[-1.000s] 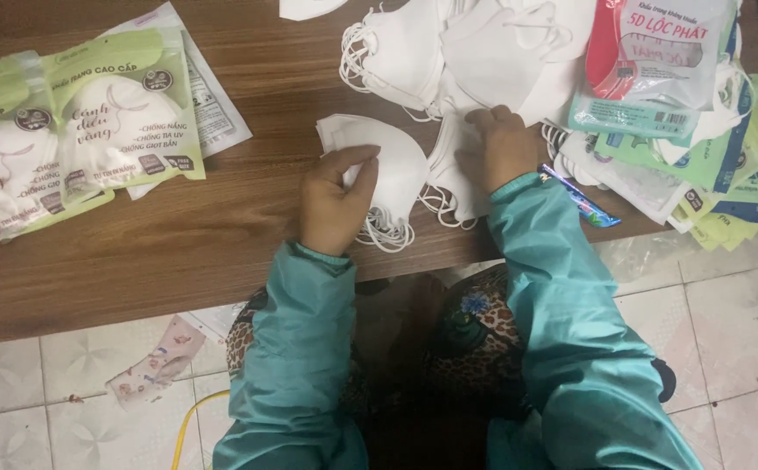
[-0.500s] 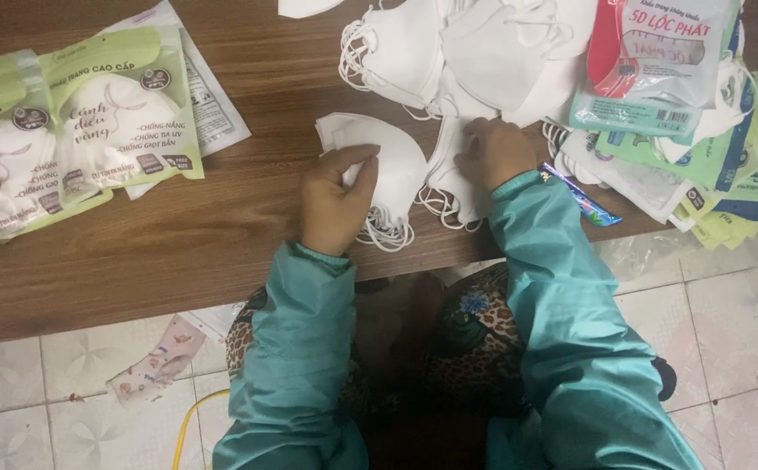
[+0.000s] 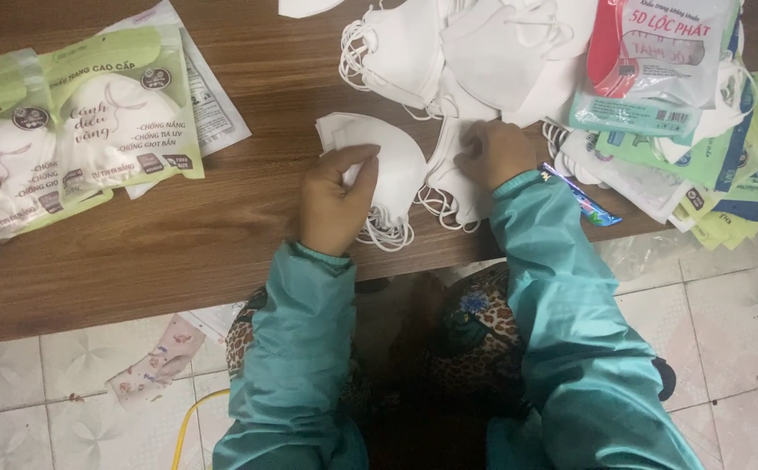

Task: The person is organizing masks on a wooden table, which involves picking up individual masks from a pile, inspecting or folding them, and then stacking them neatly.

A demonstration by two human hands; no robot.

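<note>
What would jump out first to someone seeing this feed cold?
Probably the heap of loose white face masks at the top middle of the wooden table. Just below it, the left hand rests on a small stack of folded masks, while the right hand presses on another mask beside it. Green packaged masks lie at the far left, and a pile of empty wrappers sits at the right edge.

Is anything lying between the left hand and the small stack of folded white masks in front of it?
Nothing visible. The left hand already rests on the stack of folded white masks, fingers on top. The right hand touches another white mask beside it.
</note>
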